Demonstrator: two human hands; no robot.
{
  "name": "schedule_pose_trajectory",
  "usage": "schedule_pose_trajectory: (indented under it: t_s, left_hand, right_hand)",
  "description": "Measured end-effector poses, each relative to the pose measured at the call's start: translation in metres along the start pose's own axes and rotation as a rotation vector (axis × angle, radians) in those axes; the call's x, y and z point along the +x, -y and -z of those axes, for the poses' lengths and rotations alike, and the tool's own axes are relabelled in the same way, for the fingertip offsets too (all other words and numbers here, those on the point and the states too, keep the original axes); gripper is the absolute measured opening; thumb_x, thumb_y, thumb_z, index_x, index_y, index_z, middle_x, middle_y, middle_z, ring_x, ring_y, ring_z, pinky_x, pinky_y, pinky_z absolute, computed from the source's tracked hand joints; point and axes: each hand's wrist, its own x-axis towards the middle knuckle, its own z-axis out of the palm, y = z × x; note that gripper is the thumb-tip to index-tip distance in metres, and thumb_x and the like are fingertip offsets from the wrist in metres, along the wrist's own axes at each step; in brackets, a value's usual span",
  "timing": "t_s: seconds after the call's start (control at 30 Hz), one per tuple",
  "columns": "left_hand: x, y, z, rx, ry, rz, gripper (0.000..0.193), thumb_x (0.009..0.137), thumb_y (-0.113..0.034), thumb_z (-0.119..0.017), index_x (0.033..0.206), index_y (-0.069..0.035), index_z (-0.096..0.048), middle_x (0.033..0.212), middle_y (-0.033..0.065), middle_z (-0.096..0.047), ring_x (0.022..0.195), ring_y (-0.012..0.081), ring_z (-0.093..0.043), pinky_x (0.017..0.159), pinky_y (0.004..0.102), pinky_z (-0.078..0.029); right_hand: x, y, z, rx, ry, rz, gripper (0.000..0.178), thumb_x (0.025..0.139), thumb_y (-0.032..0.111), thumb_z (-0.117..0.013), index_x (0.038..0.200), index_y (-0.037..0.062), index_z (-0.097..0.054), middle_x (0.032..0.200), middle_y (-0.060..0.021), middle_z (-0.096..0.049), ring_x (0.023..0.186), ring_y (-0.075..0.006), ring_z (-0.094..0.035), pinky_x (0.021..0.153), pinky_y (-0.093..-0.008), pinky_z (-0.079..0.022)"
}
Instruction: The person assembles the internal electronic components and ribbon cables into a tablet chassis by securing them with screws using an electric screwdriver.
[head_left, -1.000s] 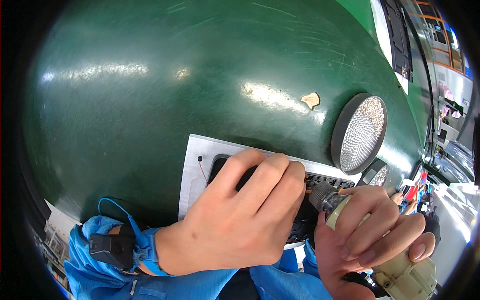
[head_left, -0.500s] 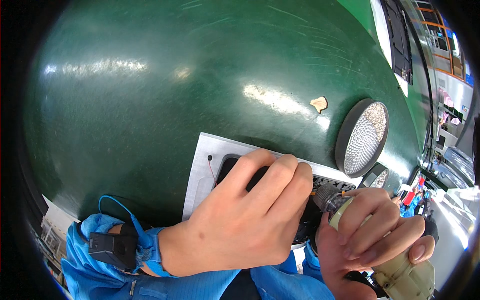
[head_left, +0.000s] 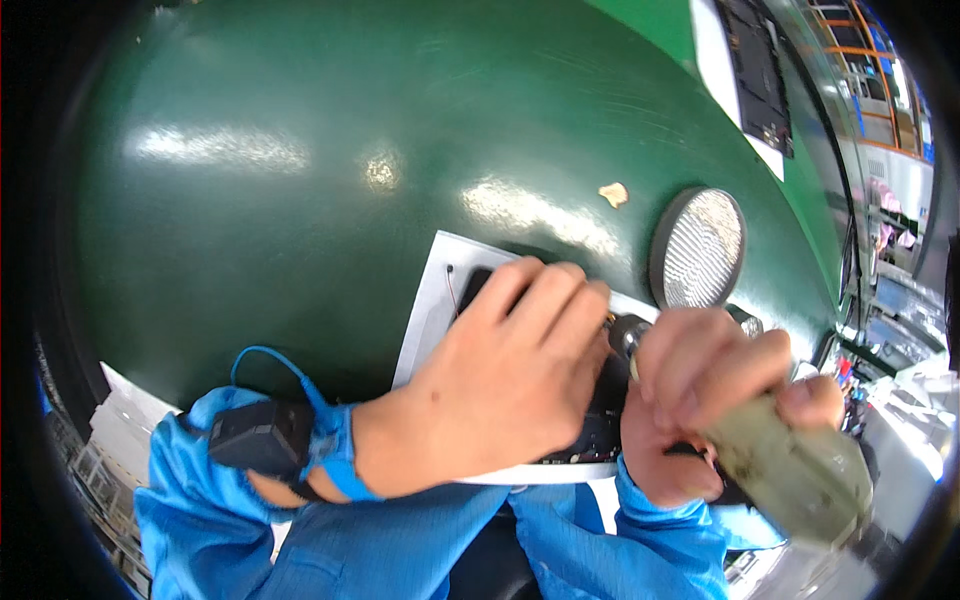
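Note:
A pale grey laptop-like panel with black electronic parts lies at the table's near edge. My left hand rests over it, fingers bent downward and fingertips hidden. My right hand is closed round a beige-green electric screwdriver. The dark collar of the screwdriver points left, close beside my left fingers, over the panel's upper right part. Its bit and any screw under it are hidden. A thin cable with a small black end shows at the panel's upper left.
A round dark-rimmed dish of small metal pieces stands beyond the panel, with a smaller container partly behind my right hand. A tan scrap lies on the green table. Another black panel lies far right on white sheet.
The view has shifted, so the table things sit elsewhere in the picture. My right hand has brought the screwdriver leftward over the panel, closer to my left fingers, and its body has turned.

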Motion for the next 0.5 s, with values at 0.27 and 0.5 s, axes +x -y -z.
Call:
schedule_pose_trajectory:
  t_s: [0.27, 0.5]
  left_hand:
    - [-0.019, -0.041, 0.053, 0.24, 0.11, 0.391, 0.067, 0.079, 0.002, -0.077, 0.145, -0.004, -0.062, 0.147, 0.0285, -0.042, 0.129, 0.047, -0.044, 0.106, 0.0567, -0.042]
    - [-0.026, -0.051, 0.056, -0.017, 0.084, 0.731, 0.072, 0.084, 0.013, -0.076, 0.15, 0.001, -0.048, 0.138, 0.0195, -0.052, 0.094, 0.0221, -0.065, 0.071, 0.0344, -0.061]
  right_hand:
    - [-0.016, 0.036, 0.034, -0.4, -0.567, 0.031, 0.097, 0.097, 0.049, -0.08, 0.159, 0.0028, -0.022, 0.122, -0.0192, -0.058, 0.108, -0.0337, -0.061, 0.096, -0.0534, -0.051]
    - [-0.123, 0.111, 0.041, -1.373, -0.068, -0.937, 0.047, 0.103, 0.015, -0.068, 0.136, -0.0114, -0.048, 0.124, -0.0262, -0.054, 0.102, -0.0371, -0.061, 0.086, -0.0457, -0.052]
